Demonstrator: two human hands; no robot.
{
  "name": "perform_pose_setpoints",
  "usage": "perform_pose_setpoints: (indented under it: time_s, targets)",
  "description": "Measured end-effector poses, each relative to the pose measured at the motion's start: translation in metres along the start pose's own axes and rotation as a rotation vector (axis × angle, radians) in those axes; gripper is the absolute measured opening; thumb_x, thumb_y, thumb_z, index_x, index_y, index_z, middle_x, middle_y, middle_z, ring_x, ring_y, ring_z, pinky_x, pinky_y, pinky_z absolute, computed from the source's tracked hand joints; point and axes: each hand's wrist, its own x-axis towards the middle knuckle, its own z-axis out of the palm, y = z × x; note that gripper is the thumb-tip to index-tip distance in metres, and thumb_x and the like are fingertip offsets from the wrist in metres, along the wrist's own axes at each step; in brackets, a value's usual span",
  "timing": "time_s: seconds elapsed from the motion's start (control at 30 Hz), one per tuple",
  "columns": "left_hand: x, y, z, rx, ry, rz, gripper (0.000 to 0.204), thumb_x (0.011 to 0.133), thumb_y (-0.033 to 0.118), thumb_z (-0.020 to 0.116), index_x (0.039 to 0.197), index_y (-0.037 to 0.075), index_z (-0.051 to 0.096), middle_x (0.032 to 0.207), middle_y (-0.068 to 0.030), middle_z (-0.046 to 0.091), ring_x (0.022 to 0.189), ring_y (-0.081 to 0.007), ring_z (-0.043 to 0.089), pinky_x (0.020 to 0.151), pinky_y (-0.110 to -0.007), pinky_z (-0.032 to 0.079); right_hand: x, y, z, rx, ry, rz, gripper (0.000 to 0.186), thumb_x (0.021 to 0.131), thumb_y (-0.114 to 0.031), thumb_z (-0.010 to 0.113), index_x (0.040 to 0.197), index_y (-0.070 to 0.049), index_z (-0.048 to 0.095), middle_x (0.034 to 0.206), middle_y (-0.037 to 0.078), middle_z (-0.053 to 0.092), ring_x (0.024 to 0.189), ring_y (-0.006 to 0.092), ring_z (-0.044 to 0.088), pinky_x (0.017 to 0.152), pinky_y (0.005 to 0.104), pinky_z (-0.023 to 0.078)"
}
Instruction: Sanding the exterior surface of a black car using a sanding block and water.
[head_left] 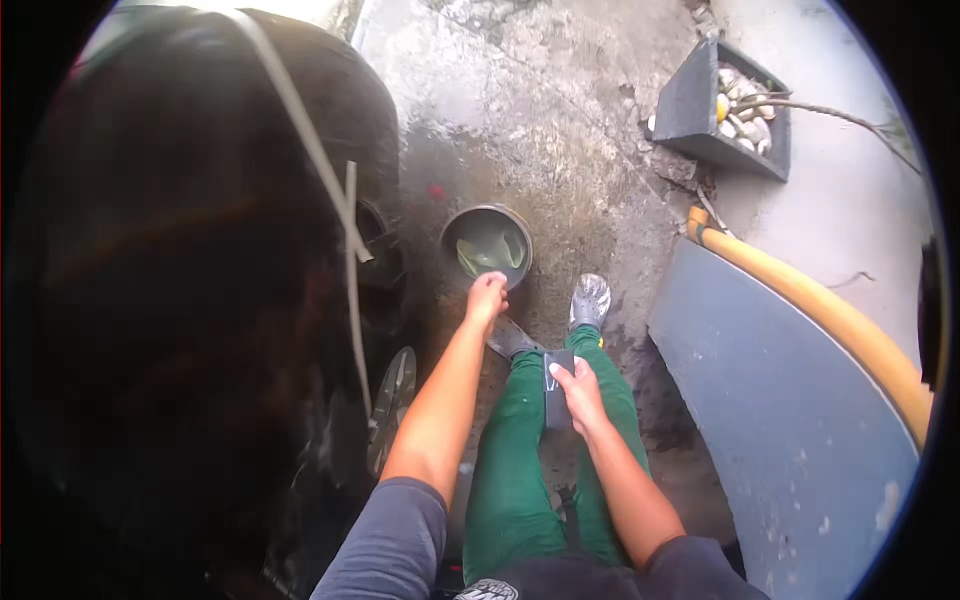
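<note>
My left hand reaches out over the near rim of a round bucket. Its fingers are curled together, and what they hold, if anything, is hidden. Inside the bucket is greyish water with a pale green, limp piece in it, cloth or leaf, I cannot tell which. Close to my thighs, my right hand grips a flat, dark rectangular object like a phone or slim case, thumb on top. My feet stand just behind the bucket.
A big dark rounded tank fills the left side, with pale strips hanging across it. On the right stands a grey panel with a yellow padded edge. A grey planter with pale stones sits far right on wet, rough concrete.
</note>
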Motion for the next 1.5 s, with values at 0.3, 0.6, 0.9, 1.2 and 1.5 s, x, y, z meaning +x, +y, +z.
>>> perform_pose_setpoints:
  time_s: [0.3,0.6,0.9,1.2,1.5]
  targets:
    - [0.228,-0.01,-0.027,-0.001,0.414,0.22,0.015,0.091,0.02,0.058,0.093,0.007,0.065,0.081,-0.0056,0.064,0.069,-0.0127,0.059,0.057,-0.032,0.048,0.105,-0.042,0.029,-0.038,-0.101,-0.015,0.035,0.095,-0.016,0.069,0.123,0.002,0.058,0.112,0.008,0.066,0.102,0.0125,0.06,0.092,0.0292,0.047]
    - [-0.147,0.077,0.008,-0.074,-0.412,0.247,0.017,0.094,0.018,0.056,0.085,0.006,0.063,0.073,-0.0033,0.06,0.063,-0.014,0.056,0.059,-0.027,0.047,0.096,-0.106,0.088,0.208,-0.143,-0.201,0.024,0.095,-0.019,0.069,0.111,-0.003,0.061,0.096,0.008,0.068,0.083,0.0127,0.064,0.074,0.0336,0.054]
    - [-0.587,0.289,-0.177,1.481,0.31,1.057,0.025,0.087,0.014,0.074,0.108,0.002,0.067,0.112,-0.0151,0.067,0.109,-0.0348,0.063,0.095,-0.043,0.051,-0.177,-0.145,0.274,-0.192,-0.337,-0.723,0.035,0.094,-0.025,0.067,0.118,-0.001,0.06,0.106,0.02,0.069,0.1,0.0327,0.069,0.089,0.0414,0.052]
    - [-0.682,0.35,-0.258,2.367,0.364,0.916,0.06,0.078,0.027,0.08,0.132,0.008,0.063,0.157,-0.0136,0.042,0.149,-0.033,0.034,0.123,-0.048,0.03,-0.165,-0.233,0.354,-0.142,0.099,-1.14,0.032,0.097,-0.028,0.065,0.105,0.0,0.052,0.103,0.027,0.065,0.098,0.0493,0.062,0.079,0.0547,0.05]
    - [-0.653,0.356,-0.256,2.487,0.189,0.911,0.082,0.072,0.047,0.08,0.143,0.012,0.058,0.162,-0.0123,0.034,0.153,-0.0396,0.023,0.124,-0.05,0.027,-0.14,-0.232,0.358,-0.137,0.184,-1.197,0.04,0.099,-0.029,0.062,0.118,0.004,0.054,0.106,0.03,0.067,0.101,0.0486,0.066,0.085,0.0547,0.053]
